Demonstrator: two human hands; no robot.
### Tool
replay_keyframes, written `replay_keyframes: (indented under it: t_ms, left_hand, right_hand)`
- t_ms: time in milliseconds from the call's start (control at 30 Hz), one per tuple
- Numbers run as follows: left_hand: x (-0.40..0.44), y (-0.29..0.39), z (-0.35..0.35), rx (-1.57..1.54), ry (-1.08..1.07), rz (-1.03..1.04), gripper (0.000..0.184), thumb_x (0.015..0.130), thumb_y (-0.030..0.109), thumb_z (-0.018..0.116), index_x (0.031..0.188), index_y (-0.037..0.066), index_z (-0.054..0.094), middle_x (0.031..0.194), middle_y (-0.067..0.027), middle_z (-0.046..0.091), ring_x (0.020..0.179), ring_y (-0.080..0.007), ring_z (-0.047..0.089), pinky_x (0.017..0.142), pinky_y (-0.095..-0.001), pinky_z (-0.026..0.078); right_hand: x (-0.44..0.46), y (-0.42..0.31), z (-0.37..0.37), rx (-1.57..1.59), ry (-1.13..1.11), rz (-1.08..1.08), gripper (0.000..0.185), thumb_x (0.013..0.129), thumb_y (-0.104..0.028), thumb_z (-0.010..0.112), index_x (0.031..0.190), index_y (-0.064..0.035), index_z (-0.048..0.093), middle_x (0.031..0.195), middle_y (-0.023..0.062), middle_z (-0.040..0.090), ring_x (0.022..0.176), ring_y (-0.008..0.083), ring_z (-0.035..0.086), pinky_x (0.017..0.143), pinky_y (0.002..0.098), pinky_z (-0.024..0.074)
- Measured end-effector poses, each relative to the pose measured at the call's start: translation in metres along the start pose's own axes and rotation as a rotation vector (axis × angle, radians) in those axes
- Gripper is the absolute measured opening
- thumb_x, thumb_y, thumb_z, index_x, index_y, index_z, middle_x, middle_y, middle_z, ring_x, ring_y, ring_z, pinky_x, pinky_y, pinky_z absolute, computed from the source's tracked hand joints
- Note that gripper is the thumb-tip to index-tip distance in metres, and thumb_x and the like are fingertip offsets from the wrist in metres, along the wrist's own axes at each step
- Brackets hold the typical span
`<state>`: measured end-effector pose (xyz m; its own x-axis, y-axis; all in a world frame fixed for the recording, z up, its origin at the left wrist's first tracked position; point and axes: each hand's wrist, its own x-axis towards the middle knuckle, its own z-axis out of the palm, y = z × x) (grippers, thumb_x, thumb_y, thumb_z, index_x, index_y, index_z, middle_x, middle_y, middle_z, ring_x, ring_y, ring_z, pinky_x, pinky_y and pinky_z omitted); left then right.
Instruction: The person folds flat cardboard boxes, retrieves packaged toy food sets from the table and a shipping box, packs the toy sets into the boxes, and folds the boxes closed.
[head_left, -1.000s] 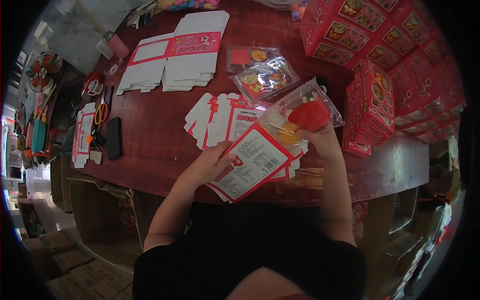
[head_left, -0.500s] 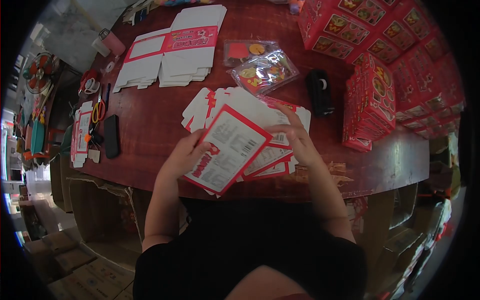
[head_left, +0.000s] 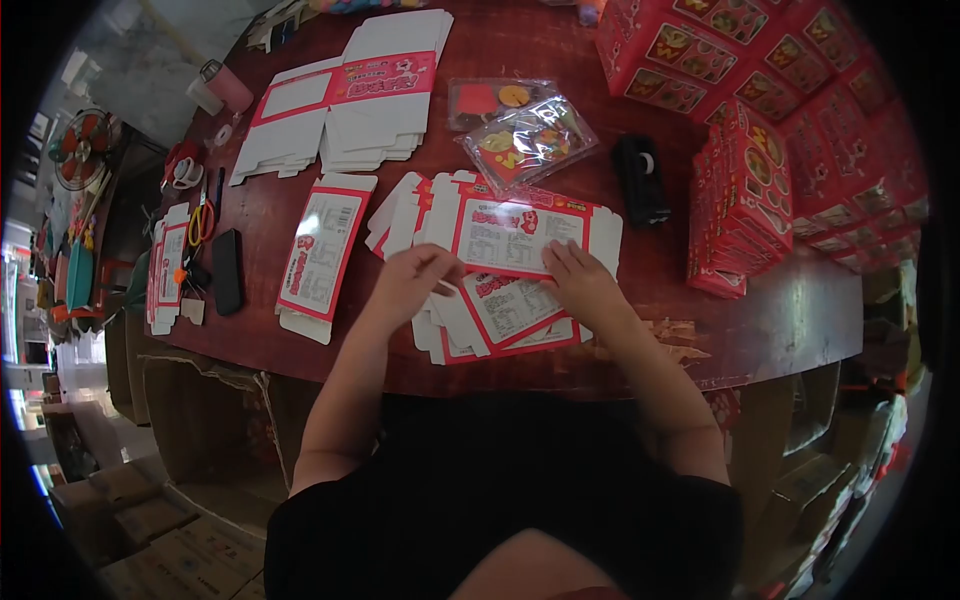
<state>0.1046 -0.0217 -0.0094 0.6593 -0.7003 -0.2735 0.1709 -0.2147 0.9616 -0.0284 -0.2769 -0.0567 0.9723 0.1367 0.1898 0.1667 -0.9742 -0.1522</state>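
Observation:
A loose pile of flattened red-and-white printed cartons (head_left: 520, 232) lies in front of me. My right hand (head_left: 582, 284) rests on the top carton with its fingers stretched out and pressed flat. At the left edge of that carton is my left hand (head_left: 412, 284), its fingers bent but apart and nothing seen in them. Whether its fingertips touch the card I cannot tell. Farther left, a separate flat carton (head_left: 322, 255) lies on the table, printed side up.
Behind are white flat cartons (head_left: 375, 115) and clear plastic packets (head_left: 530, 140). A black tape dispenser (head_left: 640, 182) stands before stacked red boxes (head_left: 740, 200). Scissors (head_left: 201, 222) and a black phone-like object (head_left: 228, 270) lie left on the wooden table (head_left: 770, 320).
The carton that my left hand held tilted over the pile now lies on the table to the left. My left hand is back beside the pile, and my right hand has lowered onto the top carton.

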Motion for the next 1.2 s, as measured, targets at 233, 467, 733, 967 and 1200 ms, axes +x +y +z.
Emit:
replay_keyframes:
  t_ms: [233, 467, 733, 967, 1200]
  left_hand:
    - [0.011, -0.016, 0.032, -0.823, -0.374, -0.464, 0.078, 0.088, 0.064, 0.028, 0.111, -0.004, 0.056, 0.098, -0.0216, 0.064, 0.084, -0.029, 0.066, 0.071, -0.0375, 0.055]
    - [0.048, -0.005, 0.016, -1.24, -0.61, -0.125, 0.064, 0.084, 0.056, 0.045, 0.114, 0.001, 0.057, 0.099, -0.0183, 0.065, 0.089, -0.0265, 0.065, 0.075, -0.0379, 0.054]
    - [0.053, -0.01, 0.026, -1.219, -0.611, -0.135, 0.057, 0.082, 0.049, 0.049, 0.113, 0.002, 0.058, 0.098, -0.0165, 0.066, 0.088, -0.0248, 0.065, 0.075, -0.0361, 0.053]
    - [0.051, -0.02, 0.034, -1.153, -0.575, -0.223, 0.051, 0.081, 0.044, 0.053, 0.112, 0.003, 0.059, 0.097, -0.0149, 0.066, 0.087, -0.0234, 0.066, 0.074, -0.0345, 0.053]
    - [0.055, -0.063, 0.03, -0.851, -0.265, -0.458, 0.042, 0.075, 0.029, 0.059, 0.108, 0.003, 0.06, 0.096, -0.0127, 0.067, 0.082, -0.021, 0.065, 0.078, -0.0306, 0.051]
  right_hand:
    - [-0.009, 0.0, -0.053, 0.056, 0.443, -0.088, 0.029, 0.073, -0.003, 0.06, 0.102, -0.0014, 0.057, 0.104, 0.0137, 0.062, 0.094, 0.0258, 0.062, 0.082, 0.0376, 0.0492]
    - [-0.017, -0.023, -0.048, 0.164, 0.105, -0.263, 0.028, 0.078, -0.013, 0.062, 0.106, -0.0087, 0.059, 0.114, 0.005, 0.059, 0.11, 0.0215, 0.053, 0.094, 0.0379, 0.0412]
    - [-0.003, -0.012, -0.012, 0.531, 0.271, 0.461, 0.036, 0.082, -0.022, 0.061, 0.111, -0.0001, 0.056, 0.115, 0.0181, 0.051, 0.106, 0.032, 0.05, 0.089, 0.0366, 0.0424]
    - [0.019, 0.006, 0.001, 0.823, 0.101, 0.745, 0.049, 0.079, -0.03, 0.066, 0.112, 0.0032, 0.052, 0.109, 0.019, 0.051, 0.101, 0.0268, 0.053, 0.086, 0.0343, 0.0442]
    - [0.014, 0.006, -0.006, 0.644, 0.157, 0.711, 0.058, 0.075, -0.036, 0.069, 0.117, 0.0004, 0.051, 0.113, 0.0193, 0.051, 0.106, 0.0289, 0.051, 0.09, 0.0366, 0.0425]
